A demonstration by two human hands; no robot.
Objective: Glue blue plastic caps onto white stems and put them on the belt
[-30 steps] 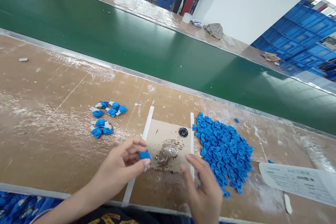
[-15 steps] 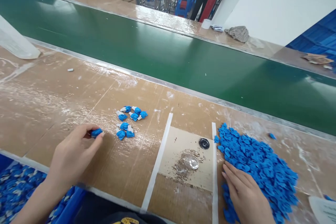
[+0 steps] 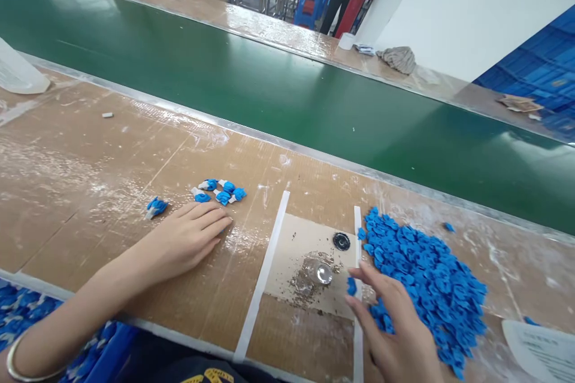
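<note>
My left hand lies flat on the brown table with its fingers stretched out, over the spot just below a small cluster of blue-and-white assembled pieces. One more such piece lies alone to the left of the hand. My right hand is at the left edge of a big pile of blue plastic pieces and pinches one blue piece between thumb and forefinger. Between the hands is a cardboard pad framed by two white strips, with a black round part and a clear glossy blob on it.
A green conveyor belt runs behind the table. A blue bin of parts sits below the table's front edge at left. A printed sheet lies at the right, a plastic bag at far left, a rag beyond the belt.
My left hand has set down the blue-and-white piece at the left and moved right to lie flat below the cluster. My right hand has come off the pile holding one blue piece.
</note>
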